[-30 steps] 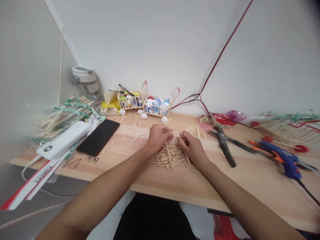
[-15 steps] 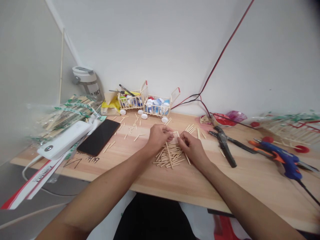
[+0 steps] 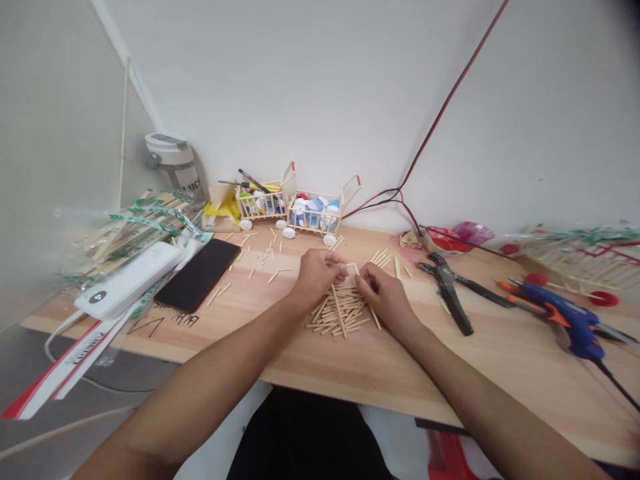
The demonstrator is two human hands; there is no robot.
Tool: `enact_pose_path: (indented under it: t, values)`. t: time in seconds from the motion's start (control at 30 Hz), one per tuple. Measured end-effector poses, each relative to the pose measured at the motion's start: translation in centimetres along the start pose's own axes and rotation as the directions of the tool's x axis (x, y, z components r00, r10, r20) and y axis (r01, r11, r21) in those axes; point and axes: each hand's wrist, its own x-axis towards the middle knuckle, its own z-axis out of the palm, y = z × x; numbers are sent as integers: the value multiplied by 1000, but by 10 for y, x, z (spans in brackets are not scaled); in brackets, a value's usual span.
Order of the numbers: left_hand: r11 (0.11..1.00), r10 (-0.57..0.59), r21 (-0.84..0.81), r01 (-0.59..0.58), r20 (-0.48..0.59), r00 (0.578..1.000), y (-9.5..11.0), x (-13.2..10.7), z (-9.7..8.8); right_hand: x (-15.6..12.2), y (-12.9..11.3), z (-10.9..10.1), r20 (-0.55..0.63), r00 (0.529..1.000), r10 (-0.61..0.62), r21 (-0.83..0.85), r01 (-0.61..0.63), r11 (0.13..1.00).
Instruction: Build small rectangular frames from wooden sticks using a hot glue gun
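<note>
head view: i have both hands low over the worktop (image 3: 440, 373), close together.
left grip (image 3: 318, 275): fingers pressed together, pinching a short wooden stick (image 3: 350, 265).
right grip (image 3: 385, 300): pressed together just beside it; i cannot tell if it holds anything.
stick heap (image 3: 339, 310): directly beneath both hands, within easy reach.
right side: glue gun (image 3: 570, 320) and pliers (image 3: 447, 293) lie apart, keeping them off the sticks.

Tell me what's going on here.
A person's left hand and right hand sit close together, pinched above a pile of wooden sticks on a wooden desk, though what they hold is hard to see. More sticks lie scattered to the left. Beyond are two stick-built carts holding bottle caps, with pliers and a blue hot glue gun to the right.
</note>
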Motion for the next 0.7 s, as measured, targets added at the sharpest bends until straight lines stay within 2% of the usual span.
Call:
enact_pose_path:
  t: [0.7]
  values:
    - [1000,-26,-4,26,-9,1000,2,-1,0,0,-3,-1,-3,1000,12,17,-12,1000]
